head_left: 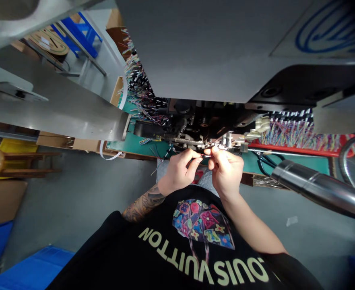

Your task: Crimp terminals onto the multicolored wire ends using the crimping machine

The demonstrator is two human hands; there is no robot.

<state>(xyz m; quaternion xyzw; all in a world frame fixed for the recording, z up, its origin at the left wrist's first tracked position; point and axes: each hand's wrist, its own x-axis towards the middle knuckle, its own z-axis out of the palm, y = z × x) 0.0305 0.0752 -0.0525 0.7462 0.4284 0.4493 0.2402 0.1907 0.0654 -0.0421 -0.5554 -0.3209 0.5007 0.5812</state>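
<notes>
"How far along are you?"

"Mid-piece, I'd judge: my left hand (180,170) and right hand (227,173) pinch a thin, dark wire strand (206,156) between them, just before the grey metal machine (201,52)."

"And the rest?"

"Multicoloured wire bundles (295,133) lie in the red plastic tray (298,151); whether they're finished, I can't tell."

"LOUIS VUITTON" (206,273) on black shirt (117,253)

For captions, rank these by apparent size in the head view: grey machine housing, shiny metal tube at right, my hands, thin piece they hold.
1. Grey machine housing
2. Shiny metal tube
3. Left hand and right hand: too alike to rank
4. Thin piece
</notes>
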